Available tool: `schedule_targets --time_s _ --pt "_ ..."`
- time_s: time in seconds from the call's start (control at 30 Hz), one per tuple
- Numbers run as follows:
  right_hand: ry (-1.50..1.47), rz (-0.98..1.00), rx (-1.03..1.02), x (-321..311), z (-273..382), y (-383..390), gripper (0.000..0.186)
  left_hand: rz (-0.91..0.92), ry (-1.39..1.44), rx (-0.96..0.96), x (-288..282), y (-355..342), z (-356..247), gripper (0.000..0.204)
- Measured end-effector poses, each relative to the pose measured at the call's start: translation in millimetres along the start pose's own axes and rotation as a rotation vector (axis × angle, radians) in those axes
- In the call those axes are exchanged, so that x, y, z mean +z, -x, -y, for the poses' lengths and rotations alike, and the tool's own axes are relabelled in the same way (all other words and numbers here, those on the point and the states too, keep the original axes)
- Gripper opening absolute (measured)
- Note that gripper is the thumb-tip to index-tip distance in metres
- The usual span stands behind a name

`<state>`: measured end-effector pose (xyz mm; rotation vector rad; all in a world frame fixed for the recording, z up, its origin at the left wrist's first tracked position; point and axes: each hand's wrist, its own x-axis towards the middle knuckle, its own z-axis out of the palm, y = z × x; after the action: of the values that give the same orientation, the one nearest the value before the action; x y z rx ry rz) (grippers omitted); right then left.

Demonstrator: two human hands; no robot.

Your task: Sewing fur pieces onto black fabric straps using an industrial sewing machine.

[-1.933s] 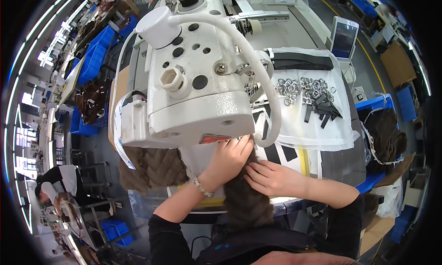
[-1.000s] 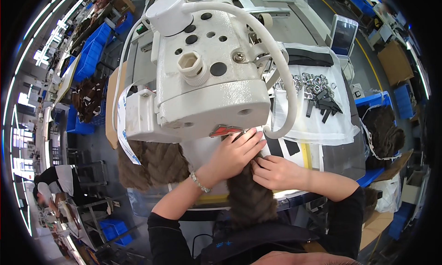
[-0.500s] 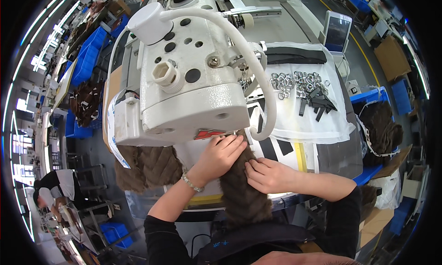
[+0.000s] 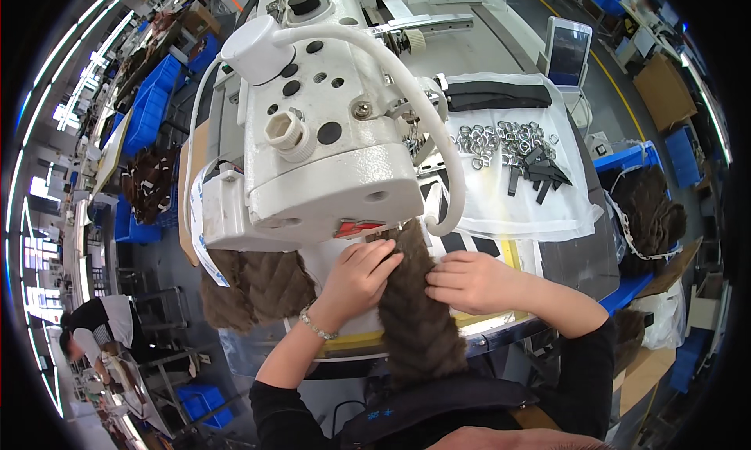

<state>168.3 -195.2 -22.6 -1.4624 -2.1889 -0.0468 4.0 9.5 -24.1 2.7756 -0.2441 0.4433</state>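
Note:
A long brown fur strip [image 4: 418, 317] runs from beneath the head of a white industrial sewing machine [image 4: 328, 168] down over the table's front edge towards my lap. At its left edge, close to the machine head, my left hand [image 4: 360, 276] has its fingers curled together on the fur. My right hand [image 4: 476, 282] pinches the strip's right edge, a little nearer to me. The thumbs and the undersides of the fingers are partly hidden. The machine head covers the strip's far end and the needle area.
More brown fur [image 4: 258, 286] lies left of the machine. Right of it, a white cloth [image 4: 540, 215] bears metal rings [image 4: 504, 141], short black straps [image 4: 540, 172] and folded black bands [image 4: 501, 95]. A screen [image 4: 569, 52] stands behind. A blue bin [image 4: 665, 176] holds fur. Another person bends over at far left.
My left hand has drawn back from the machine head to the strip's left edge. My right hand has shifted slightly right and up. More of the strip's far part now shows.

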Motion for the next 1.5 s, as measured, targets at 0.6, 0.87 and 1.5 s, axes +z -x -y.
schedule_targets --time_s 0.6,0.87,1.5 --pt "-0.028 0.267 0.437 -25 -16 -17 0.072 0.264 0.099 -0.254 -28 20 -1 0.078" --pt "0.081 0.348 0.452 -20 1 -23 0.098 0.082 0.056 -0.275 -3 19 -9 0.096" --pt "0.186 0.110 0.486 18 -16 -27 0.059 -0.078 -0.187 -0.127 5 4 7 0.032"
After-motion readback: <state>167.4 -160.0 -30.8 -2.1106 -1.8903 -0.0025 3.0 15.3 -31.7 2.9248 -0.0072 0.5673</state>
